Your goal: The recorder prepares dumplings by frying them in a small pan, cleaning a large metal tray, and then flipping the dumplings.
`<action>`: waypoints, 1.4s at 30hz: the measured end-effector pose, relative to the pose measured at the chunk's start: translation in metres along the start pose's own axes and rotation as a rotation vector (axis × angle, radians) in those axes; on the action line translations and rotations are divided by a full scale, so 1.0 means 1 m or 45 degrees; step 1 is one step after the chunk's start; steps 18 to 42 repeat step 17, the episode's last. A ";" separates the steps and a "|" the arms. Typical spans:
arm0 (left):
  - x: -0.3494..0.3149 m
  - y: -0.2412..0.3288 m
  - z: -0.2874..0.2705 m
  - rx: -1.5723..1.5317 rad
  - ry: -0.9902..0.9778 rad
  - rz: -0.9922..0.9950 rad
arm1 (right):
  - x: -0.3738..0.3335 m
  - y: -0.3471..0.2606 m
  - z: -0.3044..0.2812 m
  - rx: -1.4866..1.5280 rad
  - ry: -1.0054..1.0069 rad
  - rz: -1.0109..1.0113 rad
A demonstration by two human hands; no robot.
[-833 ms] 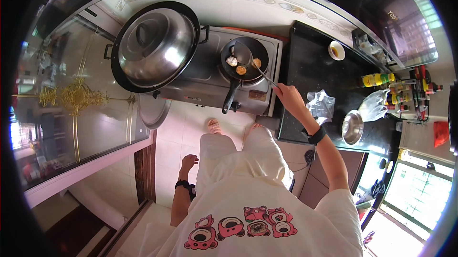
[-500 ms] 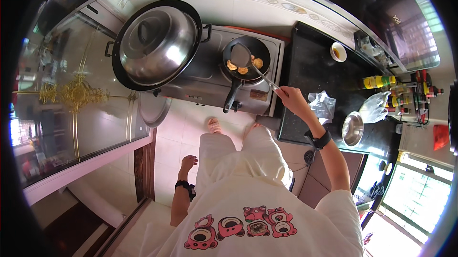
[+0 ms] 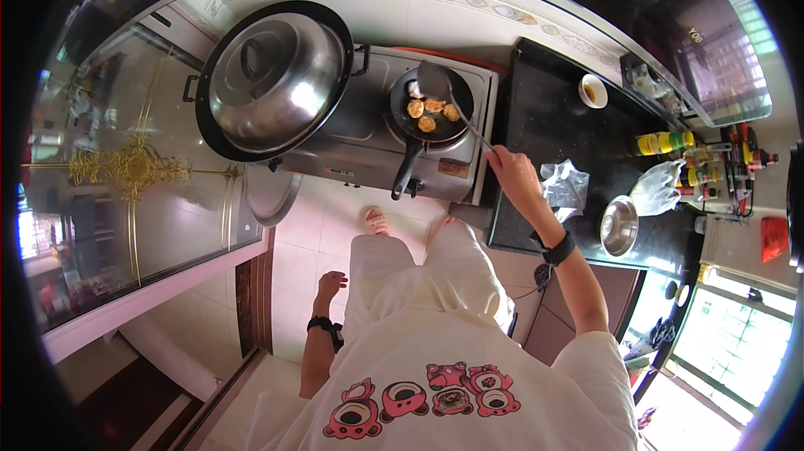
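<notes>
My right hand (image 3: 517, 176) is closed around the long handle of a spatula (image 3: 434, 81). Its broad grey head is over the far side of a small black frying pan (image 3: 404, 126). Several browned pieces of food (image 3: 427, 124) lie in the pan, and a paler piece (image 3: 414, 89) shows by the spatula head's left edge. The pan rests on the right burner of a gas stove (image 3: 352, 120), its handle pointing toward me. My left hand (image 3: 332, 285) hangs low beside my left leg, holding nothing, with its fingers loosely bent and partly apart.
Left of the pan, a large wok (image 3: 201, 116) stands under a domed steel lid (image 3: 272, 74). The black counter (image 3: 536, 116) on the right bears a small bowl (image 3: 593, 91), a clear plastic bag (image 3: 564, 187), a steel bowl (image 3: 619, 225) and bottles (image 3: 666, 144). Glass doors (image 3: 126, 225) stand at left.
The spatula head has shifted from the pan's middle to its far edge, uncovering more of the food. My right hand moved slightly; the left stays put.
</notes>
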State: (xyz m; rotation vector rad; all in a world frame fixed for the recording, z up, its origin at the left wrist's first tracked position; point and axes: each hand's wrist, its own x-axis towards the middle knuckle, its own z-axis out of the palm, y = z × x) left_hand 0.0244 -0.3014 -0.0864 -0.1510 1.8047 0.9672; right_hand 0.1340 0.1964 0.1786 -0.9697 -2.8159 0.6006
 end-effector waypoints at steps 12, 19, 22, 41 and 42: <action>0.007 -0.009 -0.001 0.105 -0.029 -0.035 | 0.038 0.037 0.020 0.421 -0.086 0.073; 0.007 0.001 0.003 0.052 -0.004 -0.028 | 0.037 0.019 -0.001 0.615 -0.389 0.404; 0.007 0.001 0.003 0.052 -0.004 -0.028 | 0.037 0.019 -0.001 0.615 -0.389 0.404; 0.007 0.001 0.003 0.052 -0.004 -0.028 | 0.037 0.019 -0.001 0.615 -0.389 0.404; 0.007 0.001 0.003 0.052 -0.004 -0.028 | 0.037 0.019 -0.001 0.615 -0.389 0.404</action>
